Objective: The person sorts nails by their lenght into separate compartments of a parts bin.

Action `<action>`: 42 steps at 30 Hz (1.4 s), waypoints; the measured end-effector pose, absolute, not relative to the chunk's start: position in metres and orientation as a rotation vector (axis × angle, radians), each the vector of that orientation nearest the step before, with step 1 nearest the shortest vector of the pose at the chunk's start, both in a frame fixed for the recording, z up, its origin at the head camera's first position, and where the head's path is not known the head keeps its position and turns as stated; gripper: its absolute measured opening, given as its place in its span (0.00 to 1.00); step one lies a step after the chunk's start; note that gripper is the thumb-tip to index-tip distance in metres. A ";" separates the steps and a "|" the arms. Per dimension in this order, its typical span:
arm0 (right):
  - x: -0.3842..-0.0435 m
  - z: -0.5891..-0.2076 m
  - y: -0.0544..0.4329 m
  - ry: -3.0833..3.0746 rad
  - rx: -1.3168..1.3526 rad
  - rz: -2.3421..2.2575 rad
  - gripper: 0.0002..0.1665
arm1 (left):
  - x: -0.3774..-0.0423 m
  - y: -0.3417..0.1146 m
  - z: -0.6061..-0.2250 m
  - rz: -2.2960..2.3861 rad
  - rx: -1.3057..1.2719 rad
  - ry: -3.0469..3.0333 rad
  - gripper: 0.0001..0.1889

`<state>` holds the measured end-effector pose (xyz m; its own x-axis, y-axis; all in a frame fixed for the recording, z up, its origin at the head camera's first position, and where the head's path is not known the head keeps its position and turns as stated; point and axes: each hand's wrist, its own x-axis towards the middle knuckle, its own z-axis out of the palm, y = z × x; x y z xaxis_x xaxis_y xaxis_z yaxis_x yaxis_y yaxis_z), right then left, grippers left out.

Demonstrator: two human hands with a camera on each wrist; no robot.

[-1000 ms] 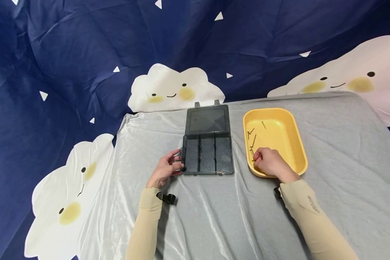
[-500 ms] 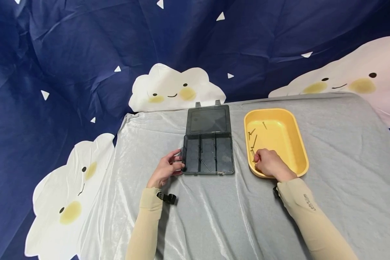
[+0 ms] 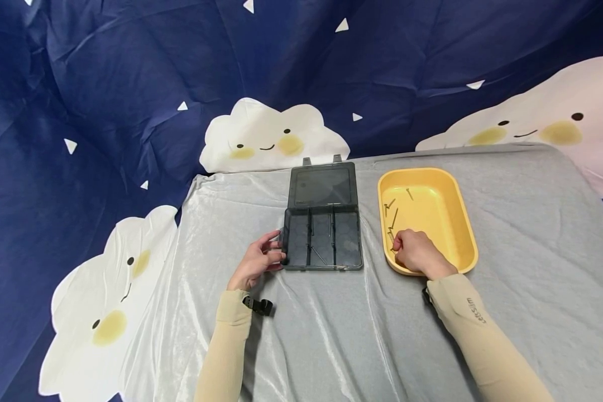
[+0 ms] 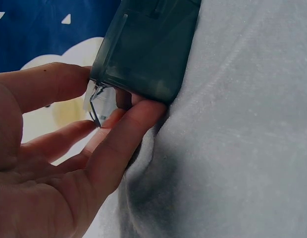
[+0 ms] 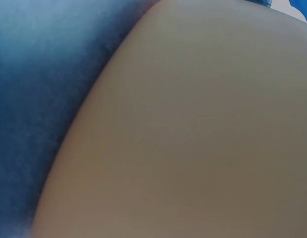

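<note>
My left hand [image 3: 257, 259] holds the left end of a dark, see-through compartment box [image 3: 296, 240]. In the left wrist view its thumb and forefinger [image 4: 49, 84] lie on either side of the box's end, by a clear latch [image 4: 95, 106]. The lid [image 3: 323, 185] is folded back, and thin metal screws [image 3: 319, 255] lie in the middle section. My right hand [image 3: 417, 251] reaches down inside a yellow tray [image 3: 457, 223], fingers curled at its near left corner. Small screws [image 3: 394, 218] lie just beyond it. Its fingertips are largely hidden; I cannot tell whether they pinch a screw.
A single screw [image 3: 409, 194] lies toward the tray's back. Grey cloth [image 3: 321, 335] covers the table under box and tray. Behind hangs a dark blue backdrop [image 3: 181, 56] with clouds. The tray's outer wall [image 5: 183, 124] fills most of the right wrist view.
The right forearm has shifted slightly to the left, while the right hand stays at the tray's near left corner. The left hand and the box hold still.
</note>
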<state>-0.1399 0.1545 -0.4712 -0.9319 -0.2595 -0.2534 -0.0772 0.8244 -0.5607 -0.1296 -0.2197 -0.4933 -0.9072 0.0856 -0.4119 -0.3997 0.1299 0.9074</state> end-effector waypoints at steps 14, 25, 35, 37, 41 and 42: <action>-0.142 -0.470 0.153 2.667 -0.235 -0.773 0.03 | -0.129 -0.220 -0.490 1.812 -0.307 2.057 0.38; -0.144 -0.466 0.155 2.669 -0.212 -0.811 0.03 | -0.130 -0.220 -0.490 1.803 -0.297 2.060 0.37; -0.155 -0.450 0.160 2.720 -0.180 -0.821 0.02 | -0.128 -0.219 -0.491 1.808 -0.311 2.051 0.37; -0.158 -0.444 0.161 2.729 -0.224 -0.790 0.03 | -0.129 -0.220 -0.491 1.809 -0.308 2.052 0.37; -0.163 -0.433 0.165 2.728 -0.332 -0.714 0.03 | -0.129 -0.221 -0.492 1.814 -0.305 2.054 0.37; -0.164 -0.430 0.166 2.722 -0.342 -0.703 0.03 | -0.129 -0.221 -0.492 1.815 -0.302 2.053 0.37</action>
